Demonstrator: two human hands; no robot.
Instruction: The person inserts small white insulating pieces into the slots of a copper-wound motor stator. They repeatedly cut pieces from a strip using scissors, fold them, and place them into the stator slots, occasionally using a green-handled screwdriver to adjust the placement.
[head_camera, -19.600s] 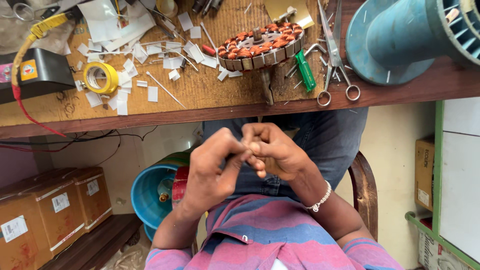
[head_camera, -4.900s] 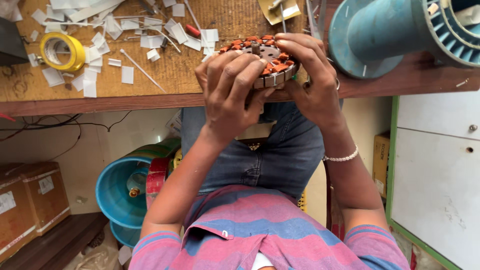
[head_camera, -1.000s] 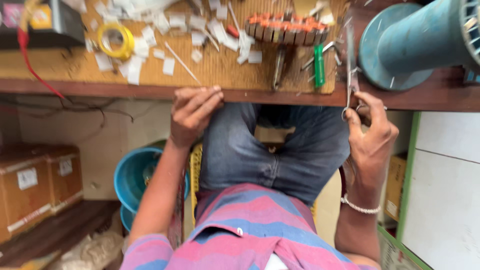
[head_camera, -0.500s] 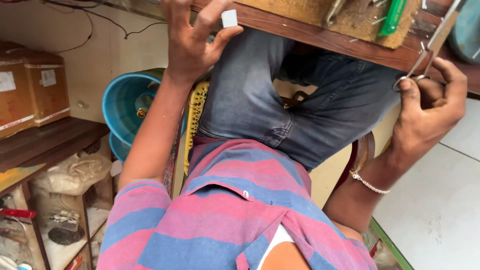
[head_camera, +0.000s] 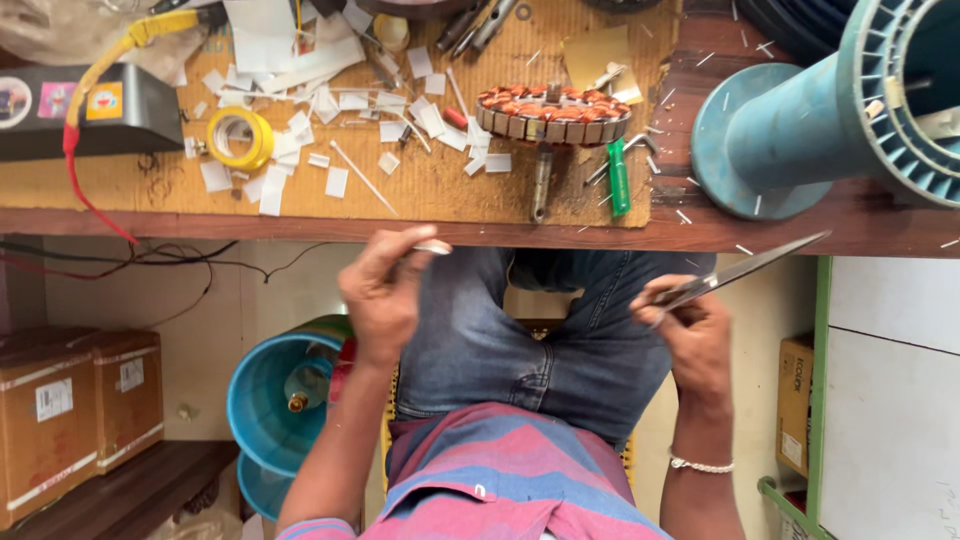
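Two hands raised over the lap, both just below the front edge of the desk (head_camera: 300, 225). Left hand (head_camera: 385, 300): thumb and forefinger pinched narrow on a small white slip (head_camera: 432, 247), held nearly touching the desk's front edge. Right hand (head_camera: 692, 335): fingers closed round the handles of the scissors (head_camera: 745, 268), blades together or nearly so. Scissors' long axis slanting up and outward towards the right end of the desk, tips pointing away from the slip. Slip well apart from the blades, off to their left, with the lap between the hands. Left hand alone at the slip. On the desk above: stator (head_camera: 553, 112) near the middle, more cut slips scattered left of it, spool (head_camera: 790, 135) at the right end.
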